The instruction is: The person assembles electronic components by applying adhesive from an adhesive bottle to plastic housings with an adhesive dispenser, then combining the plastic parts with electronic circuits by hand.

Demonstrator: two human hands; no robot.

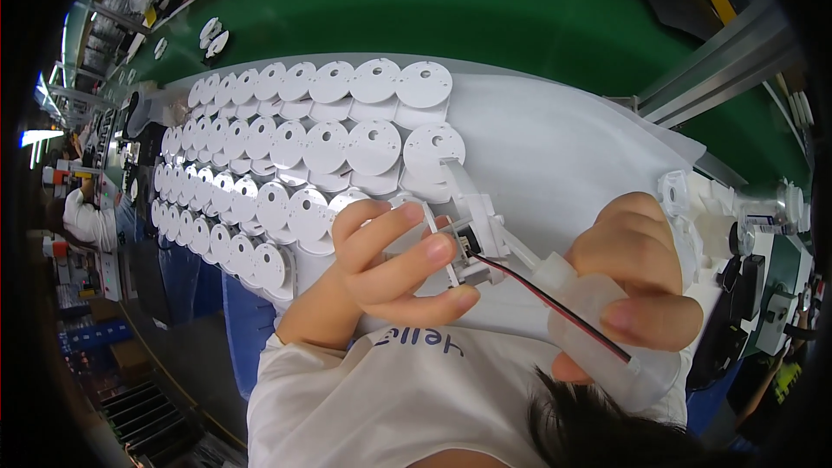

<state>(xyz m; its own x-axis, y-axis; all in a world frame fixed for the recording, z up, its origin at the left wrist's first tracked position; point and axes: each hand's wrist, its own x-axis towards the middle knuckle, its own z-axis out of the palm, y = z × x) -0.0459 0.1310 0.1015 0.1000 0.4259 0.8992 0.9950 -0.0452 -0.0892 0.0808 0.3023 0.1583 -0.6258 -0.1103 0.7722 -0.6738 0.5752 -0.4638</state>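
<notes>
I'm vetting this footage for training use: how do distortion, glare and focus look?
Head view: fisheye bending curves the long green work surface, and the corners fall black; head view: a bright white light burns out at far left; head view: the thin red-and-black wire looks reasonably crisp, while the distant left background is too small to judge.

Disc pts (374,147) on sheet (542,147), btl (652,371) R, jar (770,201) far R.

Bottle (594,290) partly covered by right fingers (656,321); white part (485,231) partly hidden by left fingers (406,267); holes in farthest discs (161,178) blurred.
</notes>
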